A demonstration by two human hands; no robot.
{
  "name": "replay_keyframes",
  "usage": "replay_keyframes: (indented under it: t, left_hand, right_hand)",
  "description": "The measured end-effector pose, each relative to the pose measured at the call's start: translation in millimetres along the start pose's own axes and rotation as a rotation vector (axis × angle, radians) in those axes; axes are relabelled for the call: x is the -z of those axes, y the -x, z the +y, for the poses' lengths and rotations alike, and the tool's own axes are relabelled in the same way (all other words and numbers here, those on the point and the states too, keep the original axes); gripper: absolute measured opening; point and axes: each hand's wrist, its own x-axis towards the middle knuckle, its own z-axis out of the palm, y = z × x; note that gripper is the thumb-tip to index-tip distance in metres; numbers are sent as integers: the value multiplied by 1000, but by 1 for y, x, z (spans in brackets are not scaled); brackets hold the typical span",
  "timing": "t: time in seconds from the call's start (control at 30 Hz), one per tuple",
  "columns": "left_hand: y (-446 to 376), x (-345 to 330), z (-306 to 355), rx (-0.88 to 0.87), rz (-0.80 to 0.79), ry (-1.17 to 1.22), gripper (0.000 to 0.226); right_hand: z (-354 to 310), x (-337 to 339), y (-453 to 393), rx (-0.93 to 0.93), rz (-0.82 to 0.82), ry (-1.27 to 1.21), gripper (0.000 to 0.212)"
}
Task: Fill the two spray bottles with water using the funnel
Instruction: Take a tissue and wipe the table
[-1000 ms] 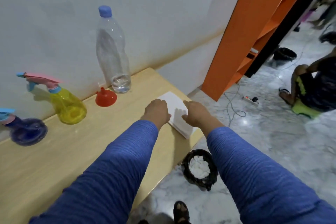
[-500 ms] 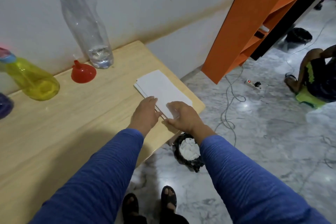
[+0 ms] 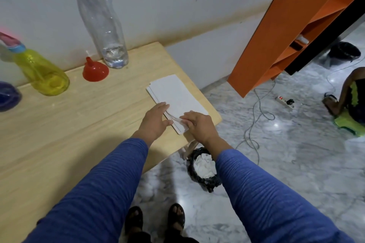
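Left hand (image 3: 155, 119) flat, fingers straight, on white paper stack (image 3: 173, 94); right hand (image 3: 198, 124) pinches stack's near corner, right end of table (image 3: 59, 124).

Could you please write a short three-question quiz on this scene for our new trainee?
1. True or false: the red funnel sits in the neck of the yellow spray bottle.
2. What do the left hand and right hand both touch? A) the clear water bottle B) the white tissue stack C) the funnel
3. Where is the bin with crumpled tissue?

Key: 1 false, it stands upside down on the table; 2 B; 3 on the floor.
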Motion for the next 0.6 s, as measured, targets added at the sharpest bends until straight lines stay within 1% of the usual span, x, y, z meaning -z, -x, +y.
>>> replay_keyframes:
  t: [0.13, 0.27, 0.4, 0.6]
  left_hand:
    - [3, 0, -2, -1, 13, 110, 62]
    - [3, -6, 1, 61, 92, 239, 58]
    - [0, -14, 6, 112, 172, 260, 58]
    - [3, -24, 2, 90, 218, 240, 60]
  right_hand:
    - [2, 1, -1, -44, 0, -70, 24]
    - [3, 1, -1, -76, -25, -108, 25]
    - [5, 0, -3, -87, -33, -99, 24]
    - [5, 1, -2, -99, -17, -95, 22]
